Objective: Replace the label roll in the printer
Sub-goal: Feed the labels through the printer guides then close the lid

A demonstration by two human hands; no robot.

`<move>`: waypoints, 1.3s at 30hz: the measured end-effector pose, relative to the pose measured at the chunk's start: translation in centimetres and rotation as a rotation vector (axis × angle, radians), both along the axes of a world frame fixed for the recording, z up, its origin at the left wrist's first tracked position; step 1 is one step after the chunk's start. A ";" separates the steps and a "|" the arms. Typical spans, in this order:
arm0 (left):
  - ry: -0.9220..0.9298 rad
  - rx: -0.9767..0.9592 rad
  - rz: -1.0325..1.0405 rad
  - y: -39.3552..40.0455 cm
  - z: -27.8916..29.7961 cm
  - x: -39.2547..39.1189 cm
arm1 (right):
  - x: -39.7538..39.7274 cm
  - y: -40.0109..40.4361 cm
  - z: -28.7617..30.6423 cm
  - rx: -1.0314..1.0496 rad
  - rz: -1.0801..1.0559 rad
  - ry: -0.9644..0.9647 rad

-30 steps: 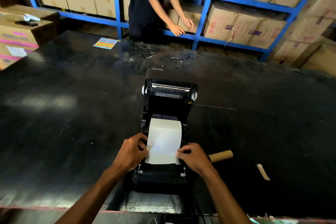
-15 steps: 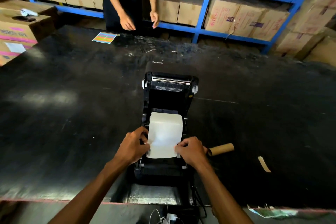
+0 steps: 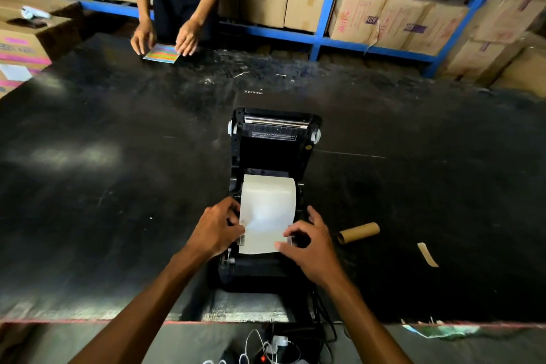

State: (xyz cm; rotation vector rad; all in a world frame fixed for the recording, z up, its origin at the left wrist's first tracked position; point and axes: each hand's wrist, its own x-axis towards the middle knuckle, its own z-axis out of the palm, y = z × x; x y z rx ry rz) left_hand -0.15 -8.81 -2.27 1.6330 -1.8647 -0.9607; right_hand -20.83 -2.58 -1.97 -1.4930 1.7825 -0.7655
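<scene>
A black label printer [image 3: 274, 156] stands open on the black table, its lid tilted back. A white label roll [image 3: 267, 201] lies in its bay, with the paper's free end drawn toward me over the front. My left hand [image 3: 217, 229] pinches the paper's left edge by the guide. At the paper's lower right corner, my right hand [image 3: 310, 241] holds it with thumb and forefinger, the other fingers spread. An empty brown cardboard core [image 3: 359, 233] lies on the table just right of the printer.
A strip of brown tape [image 3: 427, 254] lies further right. Across the table a person's hands rest on a colourful sheet [image 3: 162, 54]. Blue shelves [image 3: 331, 3] with cardboard boxes stand behind; more boxes [image 3: 23, 41] at left. Cables and a power strip [image 3: 266, 352] lie below the table's near edge.
My right fingers have opened out and shifted to the paper's corner. The person opposite has walked left and put both hands on the colourful sheet. My view has tilted down.
</scene>
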 end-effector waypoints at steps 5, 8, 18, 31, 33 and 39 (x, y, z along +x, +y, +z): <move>0.015 0.013 -0.006 0.0 -0.1 0.1 | 0.5 0.9 -1.3 0.034 0.085 -0.056; 0.035 -0.008 -0.004 0.2 -0.5 0.3 | 0.9 0.8 -1.7 -0.028 0.033 -0.055; 0.026 -0.381 -0.061 2.8 -0.7 0.8 | 1.4 0.8 -3.4 -0.163 -0.001 0.045; -0.261 -0.512 -0.462 3.6 -1.1 -0.3 | 1.7 1.7 -4.2 -0.248 -0.040 0.157; -0.251 -0.513 -0.442 4.0 -1.1 -0.1 | 1.8 2.2 -4.2 -0.257 -0.026 0.161; -0.172 -0.476 -0.397 6.0 -1.1 0.5 | 0.9 3.9 -4.6 -0.304 0.038 0.205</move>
